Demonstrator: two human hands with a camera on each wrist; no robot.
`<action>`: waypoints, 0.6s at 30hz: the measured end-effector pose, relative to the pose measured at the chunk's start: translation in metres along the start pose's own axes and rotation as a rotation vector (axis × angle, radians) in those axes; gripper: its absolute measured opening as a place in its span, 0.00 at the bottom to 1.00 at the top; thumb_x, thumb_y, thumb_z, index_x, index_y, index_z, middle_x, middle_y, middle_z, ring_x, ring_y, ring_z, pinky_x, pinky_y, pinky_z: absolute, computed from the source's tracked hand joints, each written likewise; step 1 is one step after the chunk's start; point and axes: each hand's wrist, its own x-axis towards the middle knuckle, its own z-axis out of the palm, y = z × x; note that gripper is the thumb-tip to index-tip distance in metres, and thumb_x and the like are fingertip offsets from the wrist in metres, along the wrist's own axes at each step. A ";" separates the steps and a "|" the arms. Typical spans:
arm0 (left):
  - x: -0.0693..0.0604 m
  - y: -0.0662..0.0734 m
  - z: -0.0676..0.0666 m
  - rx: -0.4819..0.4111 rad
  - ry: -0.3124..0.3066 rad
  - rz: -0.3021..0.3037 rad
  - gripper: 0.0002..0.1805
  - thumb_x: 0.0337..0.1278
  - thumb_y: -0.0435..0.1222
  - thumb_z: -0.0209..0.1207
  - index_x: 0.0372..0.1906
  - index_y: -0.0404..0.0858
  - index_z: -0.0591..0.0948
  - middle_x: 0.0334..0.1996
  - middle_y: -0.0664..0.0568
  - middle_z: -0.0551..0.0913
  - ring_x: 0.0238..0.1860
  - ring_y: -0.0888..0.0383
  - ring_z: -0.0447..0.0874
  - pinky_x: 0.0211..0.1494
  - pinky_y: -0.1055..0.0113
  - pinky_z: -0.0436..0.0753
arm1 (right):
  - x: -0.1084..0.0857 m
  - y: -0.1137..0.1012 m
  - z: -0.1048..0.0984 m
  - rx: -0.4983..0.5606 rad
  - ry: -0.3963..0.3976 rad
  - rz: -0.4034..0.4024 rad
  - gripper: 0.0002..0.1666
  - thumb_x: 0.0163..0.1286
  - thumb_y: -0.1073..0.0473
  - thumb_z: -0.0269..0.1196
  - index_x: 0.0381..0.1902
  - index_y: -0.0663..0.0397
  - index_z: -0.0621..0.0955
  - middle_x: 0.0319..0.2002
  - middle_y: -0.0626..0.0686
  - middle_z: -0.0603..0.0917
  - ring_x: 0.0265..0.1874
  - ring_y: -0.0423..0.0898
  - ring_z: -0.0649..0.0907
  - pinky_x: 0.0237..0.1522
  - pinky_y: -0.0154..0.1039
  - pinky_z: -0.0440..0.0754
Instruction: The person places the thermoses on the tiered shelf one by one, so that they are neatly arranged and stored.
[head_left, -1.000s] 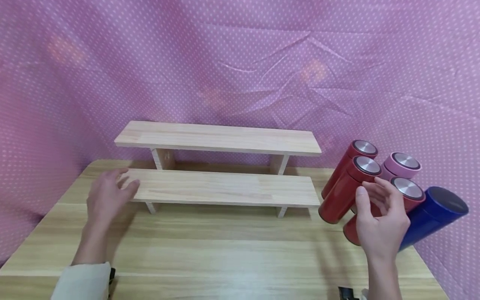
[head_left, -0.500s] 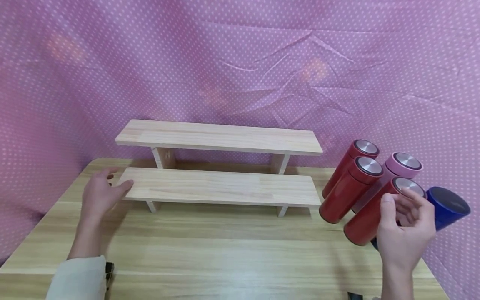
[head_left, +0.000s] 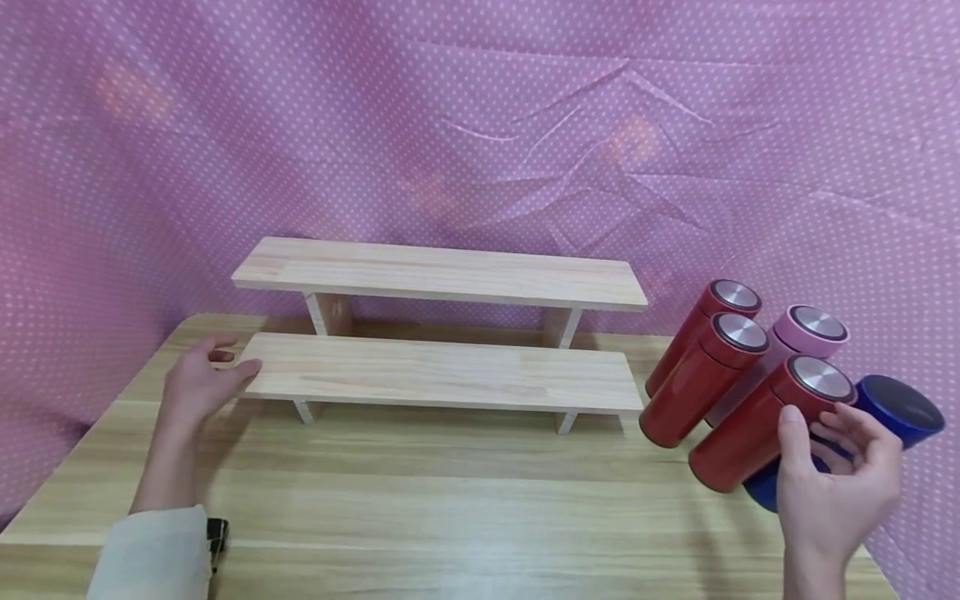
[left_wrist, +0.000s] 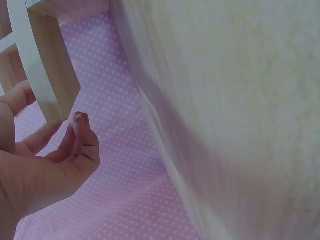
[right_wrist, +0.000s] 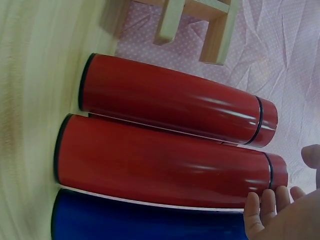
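At the left end of the two-tier wooden shelf [head_left: 442, 371], my left hand [head_left: 197, 385] has its thumb at the lower board's front corner. Its other fingers bend loosely beside the board's end; in the left wrist view the hand [left_wrist: 55, 170] sits around that end [left_wrist: 52, 75]. My right hand [head_left: 840, 496] hovers with loosely bent fingers by a blue thermos bottle [head_left: 900, 408] and the nearest red thermos bottle [head_left: 768, 425]. In the right wrist view its fingertips overlap the edges of the red bottle [right_wrist: 160, 162] and the blue bottle [right_wrist: 145, 217]; contact cannot be told.
Two more red thermos bottles, one in front [head_left: 697, 383] and one at the back [head_left: 693, 329], stand with a pink one [head_left: 813, 325] right of the shelf. All rest on a wooden table [head_left: 450, 500]. A pink dotted cloth [head_left: 480, 150] hangs behind and at the sides.
My right hand has moved right and toward me, from in front of the nearest red bottle to the blue one. My left hand has shifted slightly left, its thumb nearer the board's end.
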 end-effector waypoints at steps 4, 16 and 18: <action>-0.001 0.001 0.000 -0.005 -0.005 -0.004 0.40 0.69 0.49 0.60 0.74 0.28 0.63 0.62 0.25 0.71 0.57 0.28 0.72 0.51 0.39 0.75 | -0.001 0.006 -0.003 0.002 0.004 0.016 0.28 0.56 0.67 0.73 0.56 0.57 0.81 0.45 0.44 0.82 0.42 0.38 0.83 0.41 0.22 0.80; 0.000 -0.003 -0.001 -0.005 -0.028 -0.012 0.41 0.70 0.51 0.59 0.74 0.27 0.62 0.63 0.25 0.70 0.58 0.28 0.71 0.49 0.45 0.76 | -0.006 0.017 -0.004 -0.086 -0.008 0.089 0.36 0.52 0.64 0.78 0.60 0.47 0.80 0.51 0.44 0.81 0.45 0.36 0.83 0.40 0.19 0.79; 0.000 -0.003 -0.001 -0.009 -0.035 -0.016 0.42 0.70 0.52 0.59 0.74 0.27 0.62 0.63 0.25 0.70 0.58 0.28 0.71 0.49 0.45 0.76 | -0.007 0.018 -0.004 -0.089 -0.010 0.110 0.37 0.52 0.64 0.78 0.60 0.44 0.79 0.52 0.44 0.81 0.46 0.36 0.83 0.40 0.19 0.79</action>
